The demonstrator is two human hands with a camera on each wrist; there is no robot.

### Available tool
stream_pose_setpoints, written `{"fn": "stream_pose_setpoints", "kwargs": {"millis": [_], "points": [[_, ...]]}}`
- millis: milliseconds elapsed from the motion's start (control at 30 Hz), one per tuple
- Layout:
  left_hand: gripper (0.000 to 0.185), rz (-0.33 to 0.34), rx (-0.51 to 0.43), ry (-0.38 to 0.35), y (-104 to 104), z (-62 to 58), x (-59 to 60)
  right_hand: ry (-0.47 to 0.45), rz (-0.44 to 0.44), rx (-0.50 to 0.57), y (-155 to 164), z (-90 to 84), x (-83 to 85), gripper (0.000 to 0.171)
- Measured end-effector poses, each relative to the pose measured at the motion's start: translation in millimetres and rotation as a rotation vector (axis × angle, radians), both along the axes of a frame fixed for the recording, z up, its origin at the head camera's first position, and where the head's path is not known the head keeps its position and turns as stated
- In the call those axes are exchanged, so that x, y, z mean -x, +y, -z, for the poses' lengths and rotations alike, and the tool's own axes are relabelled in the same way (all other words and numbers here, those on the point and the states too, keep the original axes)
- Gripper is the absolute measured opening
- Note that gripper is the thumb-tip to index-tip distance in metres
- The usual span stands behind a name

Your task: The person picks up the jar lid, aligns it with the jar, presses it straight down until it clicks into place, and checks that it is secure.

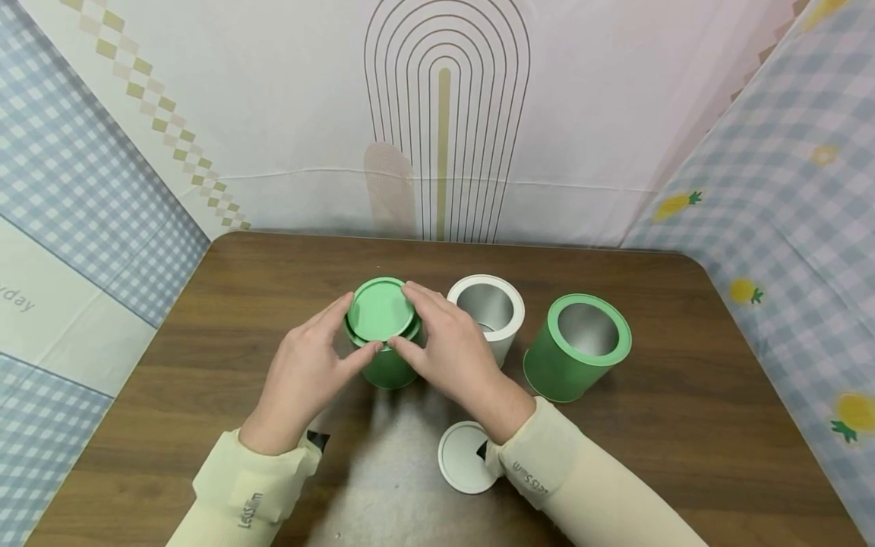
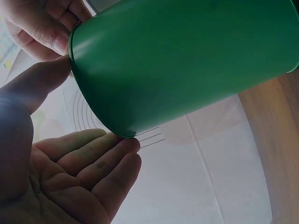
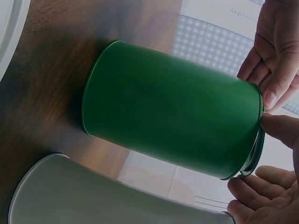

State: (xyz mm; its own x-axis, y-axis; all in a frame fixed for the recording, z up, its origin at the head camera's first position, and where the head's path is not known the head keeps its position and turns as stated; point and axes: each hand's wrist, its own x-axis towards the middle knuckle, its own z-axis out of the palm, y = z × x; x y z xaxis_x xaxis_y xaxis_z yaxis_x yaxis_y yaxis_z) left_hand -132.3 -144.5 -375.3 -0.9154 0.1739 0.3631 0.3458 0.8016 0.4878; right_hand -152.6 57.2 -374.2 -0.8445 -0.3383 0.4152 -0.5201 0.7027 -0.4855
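Observation:
A green lid sits tilted on the mouth of a green can, which stands upright on the table. My left hand grips the lid's left edge, fingertips at the far side and thumb at the near rim. From the right, my right hand holds the opposite edge the same way, the two thumbs close together. In the right wrist view, a dark gap shows under one side of the lid, while the other side meets the can's rim.
To the right of the covered can stand an open white can and an open green can. A white lid lies flat near my right sleeve. Patterned cloth hangs behind the wooden table.

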Motion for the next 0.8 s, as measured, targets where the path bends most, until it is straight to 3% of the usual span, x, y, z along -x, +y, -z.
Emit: {"fn": "stream_pose_setpoints", "kwargs": {"millis": [800], "points": [[0.062, -0.008, -0.003, 0.007, 1.0, 1.0, -1.1, -0.048, -0.011, -0.021, 2.5, -2.4, 1.4, 0.063]]}}
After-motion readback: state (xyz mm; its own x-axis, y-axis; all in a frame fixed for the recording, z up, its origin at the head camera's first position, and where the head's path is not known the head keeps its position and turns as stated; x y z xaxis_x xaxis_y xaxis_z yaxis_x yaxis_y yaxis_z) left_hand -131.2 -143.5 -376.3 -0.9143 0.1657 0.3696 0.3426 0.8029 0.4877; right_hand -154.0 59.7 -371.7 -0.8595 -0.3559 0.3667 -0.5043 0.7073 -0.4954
